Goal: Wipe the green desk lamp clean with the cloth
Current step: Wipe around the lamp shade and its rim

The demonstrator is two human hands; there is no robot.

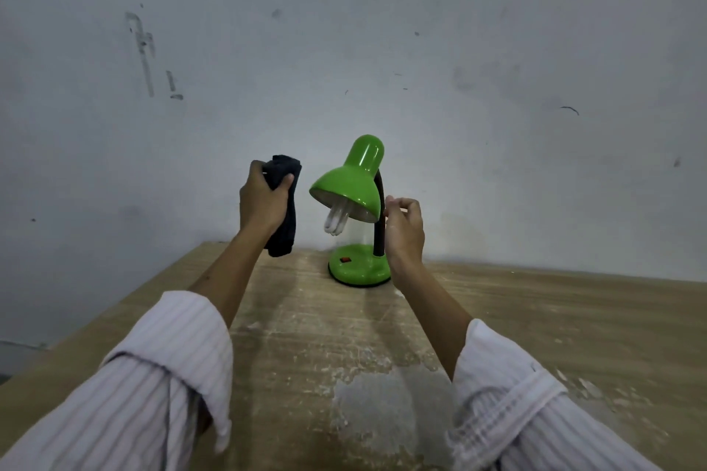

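Observation:
The green desk lamp (pixel 354 183) stands upright near the back of the wooden table (pixel 535 317), with a round green base, a black neck and a white bulb under its shade. My left hand (pixel 264 201) is raised just left of the shade and grips a dark cloth (pixel 285 210) that hangs down from the fist. The cloth is a short gap away from the shade. My right hand (pixel 403 229) is beside the black neck, right of the shade, fingers loosely curled and holding nothing; whether it touches the neck is unclear.
A stained white wall (pixel 382 50) rises directly behind the lamp. The table's left edge (pixel 126 302) runs diagonally toward me. Its worn surface has pale scuffed patches in front of the lamp.

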